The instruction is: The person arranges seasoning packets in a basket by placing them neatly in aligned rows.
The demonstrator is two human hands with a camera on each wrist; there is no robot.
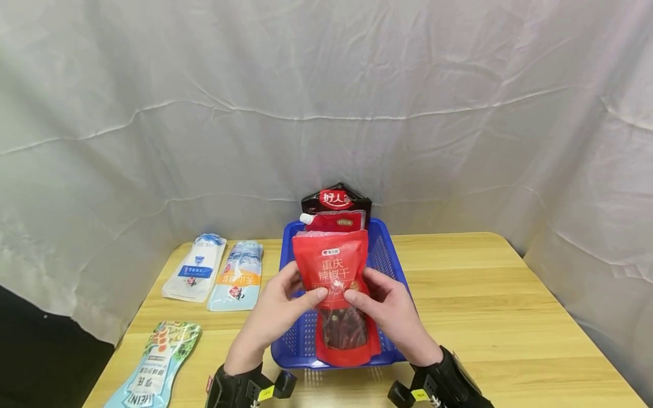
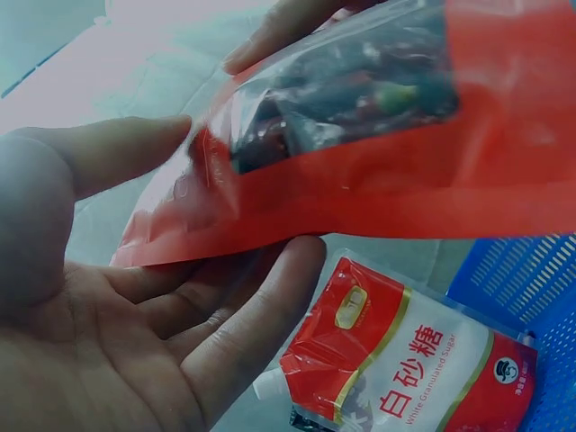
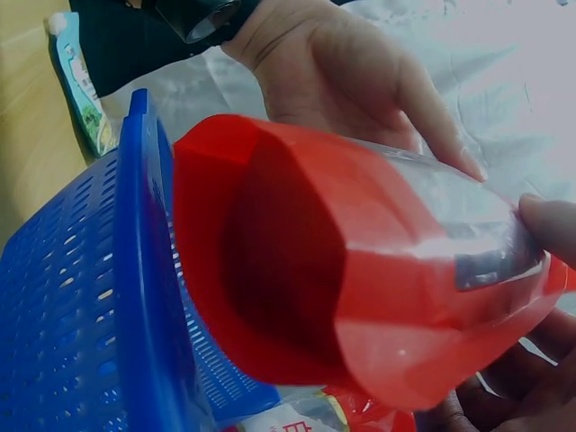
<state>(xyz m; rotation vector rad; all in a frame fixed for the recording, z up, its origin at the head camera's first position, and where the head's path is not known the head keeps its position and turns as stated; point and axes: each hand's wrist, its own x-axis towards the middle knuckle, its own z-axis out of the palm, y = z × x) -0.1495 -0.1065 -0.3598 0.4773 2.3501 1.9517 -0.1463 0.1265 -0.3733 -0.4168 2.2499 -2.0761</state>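
Both hands hold a red bag of dried chilies upright over a blue basket. My left hand grips its left side, thumb on the front and fingers behind. My right hand grips the right side likewise. Through the clear window dark red chilies show. The right wrist view shows the bag's open-looking folded bottom near the basket's edge. Behind the bag, in the basket, stands a red and white pouch of white granulated sugar with a white spout. A black package stands at the back of the basket.
On the wooden table, left of the basket, lie a white and blue pouch and a blue and orange pouch. A light blue Heinz pouch lies at the front left. A grey curtain hangs behind the table.
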